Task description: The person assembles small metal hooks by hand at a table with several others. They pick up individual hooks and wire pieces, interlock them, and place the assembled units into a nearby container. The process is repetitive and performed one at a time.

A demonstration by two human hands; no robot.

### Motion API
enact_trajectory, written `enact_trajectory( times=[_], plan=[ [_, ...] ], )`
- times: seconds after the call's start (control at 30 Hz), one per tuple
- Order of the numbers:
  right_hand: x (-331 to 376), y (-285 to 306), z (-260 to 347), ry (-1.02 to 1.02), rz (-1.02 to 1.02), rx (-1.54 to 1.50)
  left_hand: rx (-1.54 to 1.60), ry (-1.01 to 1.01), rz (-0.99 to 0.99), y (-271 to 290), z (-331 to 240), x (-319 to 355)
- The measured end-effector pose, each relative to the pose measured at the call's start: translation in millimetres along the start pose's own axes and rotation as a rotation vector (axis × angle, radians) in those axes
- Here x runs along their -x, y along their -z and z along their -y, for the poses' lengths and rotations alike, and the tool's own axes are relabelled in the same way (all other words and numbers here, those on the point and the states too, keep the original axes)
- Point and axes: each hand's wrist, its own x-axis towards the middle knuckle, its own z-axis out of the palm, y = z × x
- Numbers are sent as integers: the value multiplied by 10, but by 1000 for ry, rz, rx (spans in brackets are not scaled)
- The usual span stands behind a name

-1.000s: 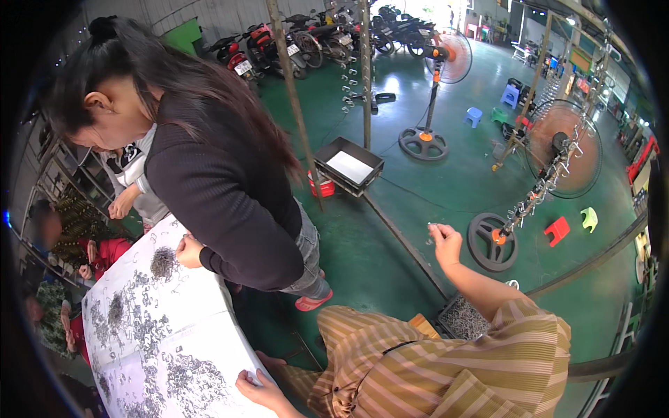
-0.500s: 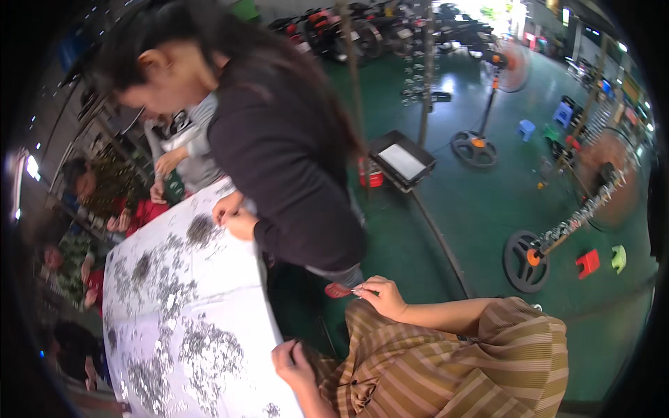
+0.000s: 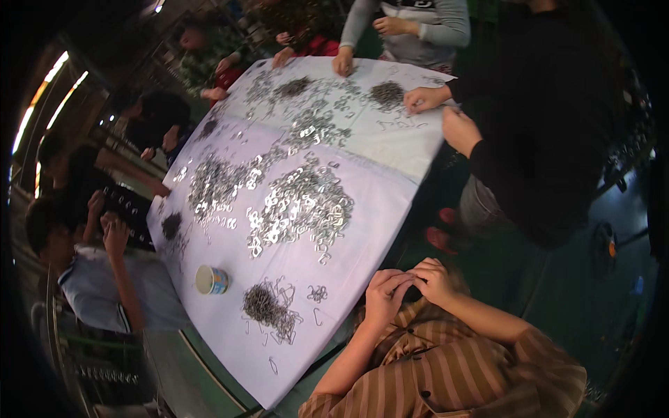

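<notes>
Judged step: two-handed fingerwork on one small piece, just off the bench (image 3: 390,195) edge.

Left to right: cup (image 3: 212,280) stood upright on the bench; wire pile (image 3: 260,302) lay near it, rightward; hooks (image 3: 300,209) lay heaped farther back, mid-bench. Left hand (image 3: 387,288) and right hand (image 3: 433,281) met before the striped shirt (image 3: 481,362), fingers bent inward, nearly tip to tip; could not tell pinch gap or whether they held anything. Next move seemed to call for one steady grip while the other worked.
</notes>
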Motion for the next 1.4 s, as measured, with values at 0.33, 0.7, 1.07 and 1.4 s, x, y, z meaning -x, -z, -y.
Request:
enact_trajectory(
  times=[0.33, 0.7, 1.07, 1.4],
  plan=[
    [-289, 154, 122, 133, 171, -83, -8, 16, -28, 43, 198, 90],
    [-1293, -423, -21, 234, 84, -21, 54, 30, -44, 152, 101, 84],
    [-1785, -1027, -97, 284, 132, 138, 66, 99, -114, 147, 90, 240],
    [-1632, -591, -123, -464, 165, -623, 125, 167, -156, 79, 128, 129]
  ],
)
